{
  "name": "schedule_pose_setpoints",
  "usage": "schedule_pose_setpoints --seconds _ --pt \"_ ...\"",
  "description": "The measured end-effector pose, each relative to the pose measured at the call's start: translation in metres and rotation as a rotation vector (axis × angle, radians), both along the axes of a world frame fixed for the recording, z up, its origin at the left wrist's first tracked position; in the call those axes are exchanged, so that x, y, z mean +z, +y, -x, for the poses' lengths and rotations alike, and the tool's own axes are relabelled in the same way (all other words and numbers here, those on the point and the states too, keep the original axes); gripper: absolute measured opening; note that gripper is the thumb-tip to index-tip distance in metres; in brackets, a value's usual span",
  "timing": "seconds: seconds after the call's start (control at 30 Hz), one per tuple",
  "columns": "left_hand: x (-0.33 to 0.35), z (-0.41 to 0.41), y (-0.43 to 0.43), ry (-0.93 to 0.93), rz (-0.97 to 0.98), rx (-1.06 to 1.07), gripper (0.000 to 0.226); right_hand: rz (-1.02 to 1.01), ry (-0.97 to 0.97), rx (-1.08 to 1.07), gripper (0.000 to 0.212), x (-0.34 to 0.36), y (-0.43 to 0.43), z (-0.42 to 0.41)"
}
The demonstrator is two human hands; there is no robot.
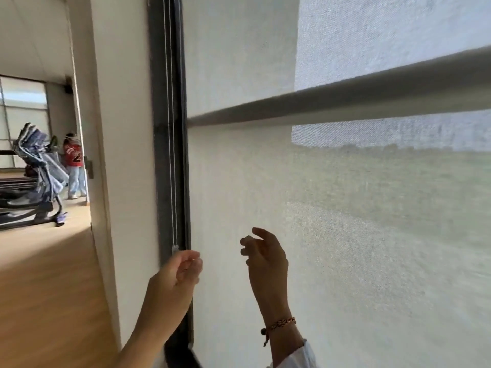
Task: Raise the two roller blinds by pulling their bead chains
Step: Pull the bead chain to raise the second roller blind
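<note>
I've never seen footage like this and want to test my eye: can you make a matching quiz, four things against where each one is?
Things: 1 bead chain; 2 bracelet; 3 exercise machine; 4 roller blind.
Places: A on the right wrist; B in the far room, left; C along the dark frame; D filling the view's right side.
Pairs: 1-C, 2-A, 3-B, 4-D.
</note>
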State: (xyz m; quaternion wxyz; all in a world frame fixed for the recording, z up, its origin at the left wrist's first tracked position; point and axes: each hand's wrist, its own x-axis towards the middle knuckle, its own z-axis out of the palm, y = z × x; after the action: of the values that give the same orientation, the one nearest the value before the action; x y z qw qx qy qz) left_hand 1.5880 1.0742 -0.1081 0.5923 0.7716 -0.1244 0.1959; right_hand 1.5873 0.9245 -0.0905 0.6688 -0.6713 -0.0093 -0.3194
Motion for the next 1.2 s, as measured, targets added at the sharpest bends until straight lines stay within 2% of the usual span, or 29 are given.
schedule_pose_setpoints --seconds 0.17,0.33,0.53,0.7,0.9,0.97,1.2 --pt "-0.001 -0.149 0.022 -0.021 0.027 0.055 0.007 0.011 0.025 0.03 0.016 -0.007 0.026 -0.151" --pt "0.032 -0.28 0.034 -0.15 -0.1 0.093 0.015 0.037 0.03 0.038 0.018 0.02 0.055 -0.296" --pt "0.054 -0.412 0.052 -0.214 0.018 0.161 0.027 0.108 0.027 -0.012 0.017 0.04 0.083 -0.43" --pt "0.038 -0.521 0.076 -0.16 0.077 0.154 0.034 0.039 0.0 0.035 0.012 0.045 0.105 -0.518" --pt "0.033 -0.619 0.106 -0.132 0.033 0.141 0.049 0.057 0.042 0.05 0.012 0.048 0.156 -0.612" --pt "0.027 -0.649 0.113 -0.164 0.031 0.1 0.052 0.082 0.046 0.03 0.02 0.051 0.173 -0.642" --pt "0.008 -0.701 0.112 -0.169 0.142 -0.019 0.046 -0.183 0.19 0.018 0.022 0.058 0.194 -0.712"
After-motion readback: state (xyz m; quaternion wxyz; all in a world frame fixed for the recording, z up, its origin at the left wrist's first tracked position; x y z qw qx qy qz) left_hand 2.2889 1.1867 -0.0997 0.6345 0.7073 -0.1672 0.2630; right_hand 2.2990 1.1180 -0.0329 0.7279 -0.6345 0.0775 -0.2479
